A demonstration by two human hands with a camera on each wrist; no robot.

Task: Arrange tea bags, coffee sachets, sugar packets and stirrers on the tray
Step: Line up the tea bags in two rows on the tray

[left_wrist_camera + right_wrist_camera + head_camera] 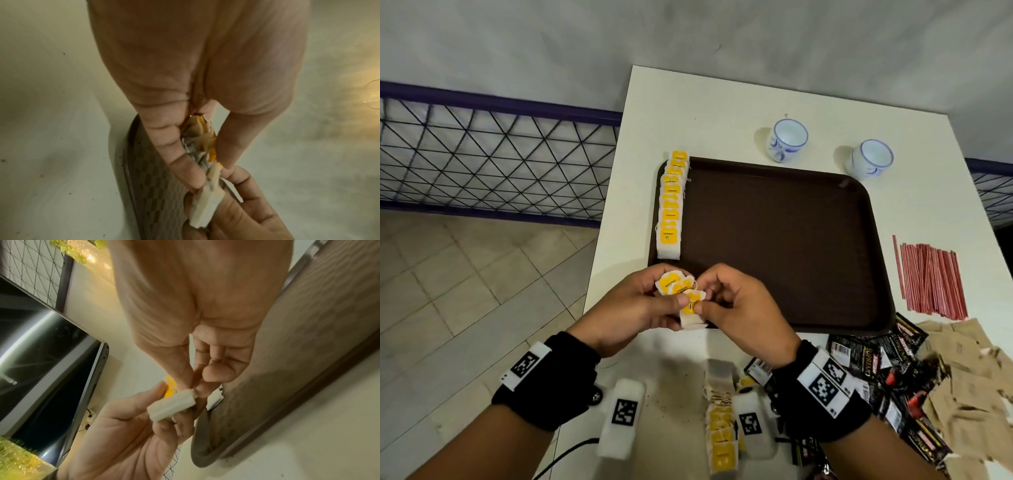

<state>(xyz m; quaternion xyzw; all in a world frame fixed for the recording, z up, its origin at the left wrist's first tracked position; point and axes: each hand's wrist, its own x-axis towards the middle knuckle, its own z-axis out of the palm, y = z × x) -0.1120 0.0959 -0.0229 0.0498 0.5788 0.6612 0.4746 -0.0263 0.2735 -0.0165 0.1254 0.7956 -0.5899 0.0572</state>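
Note:
A dark brown tray (774, 240) lies on the white table (722, 109). A row of overlapping tea bags (671, 205) with yellow tags runs along the tray's left edge. Above the tray's near left corner both hands hold a small bunch of tea bags (681, 294). My left hand (640, 305) grips the bunch (203, 146) between thumb and fingers. My right hand (726, 301) pinches one tea bag (172, 404) at the bunch's near end. Coffee sachets (876, 359), brown sugar packets (969, 377) and red stirrers (931, 281) lie off the tray at the right.
Two blue-and-white cups (787, 138) (873, 159) stand beyond the tray's far edge. More tea bags (720, 421) lie on the table near my right wrist. A wire-mesh fence (493, 161) and tiled floor (465, 291) are left of the table.

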